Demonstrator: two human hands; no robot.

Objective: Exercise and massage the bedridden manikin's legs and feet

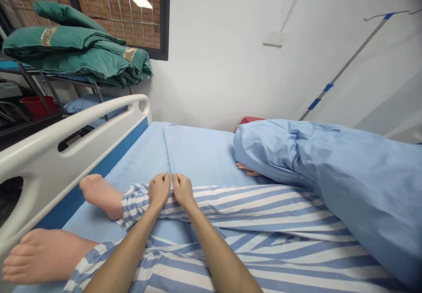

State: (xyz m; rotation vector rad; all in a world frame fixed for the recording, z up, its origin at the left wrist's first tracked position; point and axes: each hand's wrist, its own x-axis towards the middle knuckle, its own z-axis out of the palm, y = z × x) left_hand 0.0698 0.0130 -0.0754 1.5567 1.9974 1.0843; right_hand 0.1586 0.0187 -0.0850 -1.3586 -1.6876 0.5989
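Observation:
Side by side, my left hand (159, 191) and my right hand (183, 191) are closed into fists over the far shin of a figure lying on the bed. What they grip, if anything, is hidden under the fingers. Beneath my wrists runs the far leg in blue-and-white striped trousers (250, 203). The figure's bare, plastic-looking feet, the far foot (100, 195) and the near foot (46, 255), point left. A crease in the light blue bed sheet (201, 152) runs from the far edge toward my fists.
A bunched blue quilt (329, 152) covers the figure's right-hand part, with fingertips (248, 170) showing below it. The white bed end board (82, 121) stands at left. Beyond are folded green quilts (85, 49), a red bucket (38, 106) and a metal drip pole (349, 60).

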